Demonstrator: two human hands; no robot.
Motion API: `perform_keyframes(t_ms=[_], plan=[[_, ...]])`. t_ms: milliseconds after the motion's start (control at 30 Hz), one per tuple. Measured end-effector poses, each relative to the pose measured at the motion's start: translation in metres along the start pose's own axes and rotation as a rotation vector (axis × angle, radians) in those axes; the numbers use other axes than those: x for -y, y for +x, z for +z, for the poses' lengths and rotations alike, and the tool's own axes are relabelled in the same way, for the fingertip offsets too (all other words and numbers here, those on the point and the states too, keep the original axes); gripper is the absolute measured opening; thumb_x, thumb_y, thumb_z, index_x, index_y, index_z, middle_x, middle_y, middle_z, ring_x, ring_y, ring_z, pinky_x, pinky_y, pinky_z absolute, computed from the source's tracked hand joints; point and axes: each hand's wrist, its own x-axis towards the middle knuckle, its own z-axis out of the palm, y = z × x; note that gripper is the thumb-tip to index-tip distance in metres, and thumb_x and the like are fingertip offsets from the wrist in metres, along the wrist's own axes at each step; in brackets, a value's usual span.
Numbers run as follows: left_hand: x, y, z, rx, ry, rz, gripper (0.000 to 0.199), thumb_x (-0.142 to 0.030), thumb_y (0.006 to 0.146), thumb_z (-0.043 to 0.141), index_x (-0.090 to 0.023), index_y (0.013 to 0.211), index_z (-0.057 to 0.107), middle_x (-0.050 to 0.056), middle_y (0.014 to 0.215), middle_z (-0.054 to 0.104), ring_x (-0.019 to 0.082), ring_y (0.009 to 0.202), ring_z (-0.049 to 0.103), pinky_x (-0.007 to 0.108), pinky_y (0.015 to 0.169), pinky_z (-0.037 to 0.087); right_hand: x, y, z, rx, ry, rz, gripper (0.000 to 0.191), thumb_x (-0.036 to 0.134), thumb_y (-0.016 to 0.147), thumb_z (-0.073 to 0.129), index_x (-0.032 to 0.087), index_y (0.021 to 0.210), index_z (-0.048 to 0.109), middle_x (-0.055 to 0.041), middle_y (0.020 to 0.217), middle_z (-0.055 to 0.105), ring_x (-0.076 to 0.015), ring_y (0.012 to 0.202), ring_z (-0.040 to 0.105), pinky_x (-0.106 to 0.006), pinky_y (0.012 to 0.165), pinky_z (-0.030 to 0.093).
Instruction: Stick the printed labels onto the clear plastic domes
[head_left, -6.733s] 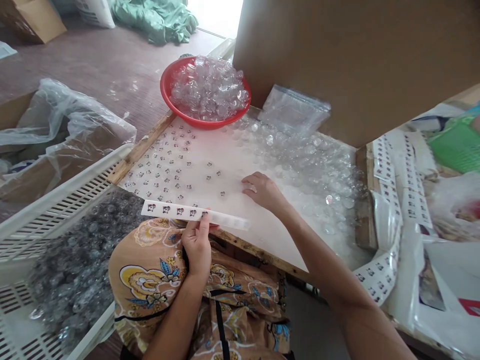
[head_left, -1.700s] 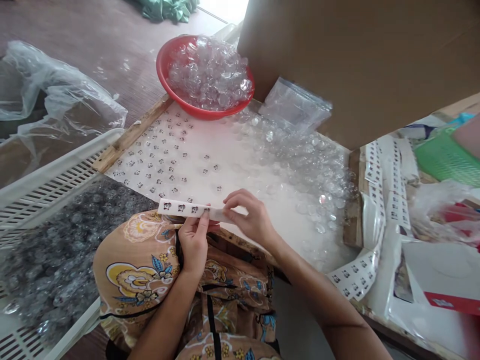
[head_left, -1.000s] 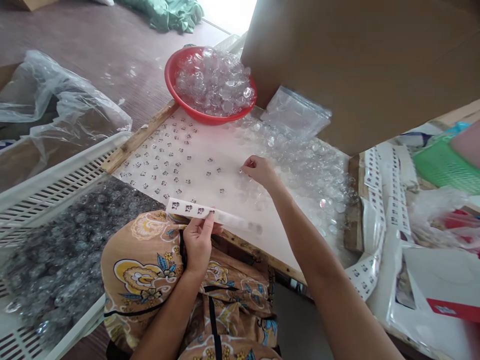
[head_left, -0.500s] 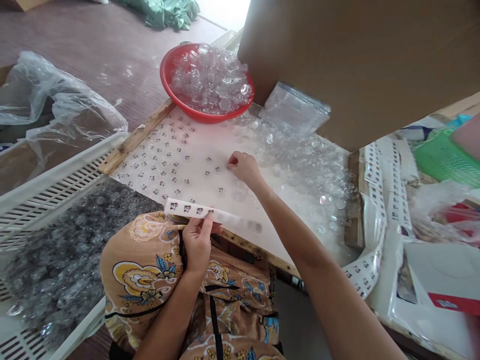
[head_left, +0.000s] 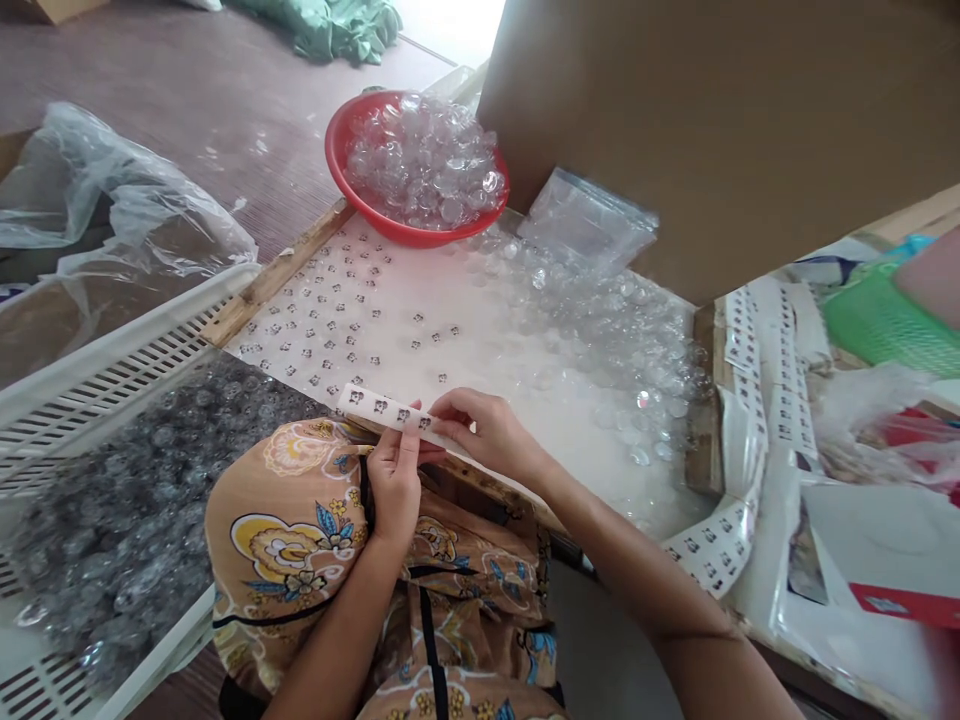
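My left hand (head_left: pixel 397 470) pinches a white sticker strip (head_left: pixel 367 404) printed with a row of small panda pictures, held over the near edge of the board. At the strip's right end is my right hand (head_left: pixel 487 430), thumb and fingertips closed against it near the last panda; whether a sticker is between them is too small to make out. Beyond both hands lies a white work board (head_left: pixel 480 350) with a wooden rim. Small panda stickers (head_left: pixel 330 310) are spread over its left half, and clear domed discs (head_left: pixel 600 310) are heaped on its right.
A red basin (head_left: pixel 337 170) full of clear discs stands at the board's far edge. On the left is a white slatted crate (head_left: pixel 172 345) of finished-looking dark-dotted pieces. A large cardboard sheet (head_left: pixel 675 130) rises behind. More sticker strips (head_left: pixel 742 350) hang at right.
My right hand has come back from the middle of the board to the strip. One more panda sticker now shows where it was. My left hand has raised the strip slightly.
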Motion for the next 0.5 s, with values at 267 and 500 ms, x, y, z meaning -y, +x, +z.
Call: perform_keyframes(t_ms=[267, 500], plan=[[0.004, 0.003, -0.001, 0.009, -0.009, -0.002, 0.034, -0.043, 0.086, 0.065, -0.014, 0.102, 0.073, 0.007, 0.089, 0.076, 0.019, 0.071, 0.073, 0.026, 0.059, 0.061, 0.003, -0.017, 0.012, -0.178, -0.325, -0.227, 0.015, 0.022, 0.097, 0.049, 0.018, 0.095, 0.063, -0.011, 0.098, 0.065, -0.0193, 0.088, 0.06, -0.031, 0.074, 0.049], [0.003, 0.002, -0.001, 0.005, 0.005, -0.013, 0.036, -0.043, 0.086, 0.065, -0.014, 0.105, 0.073, 0.005, 0.078, 0.075, 0.018, 0.062, 0.071, 0.025, 0.055, 0.06, -0.02, 0.004, -0.023, -0.409, 0.109, 0.068, 0.015, 0.033, 0.086, 0.062, 0.02, 0.079, 0.058, 0.0002, 0.071, 0.058, -0.0128, 0.065, 0.054, -0.026, 0.06, 0.044]])
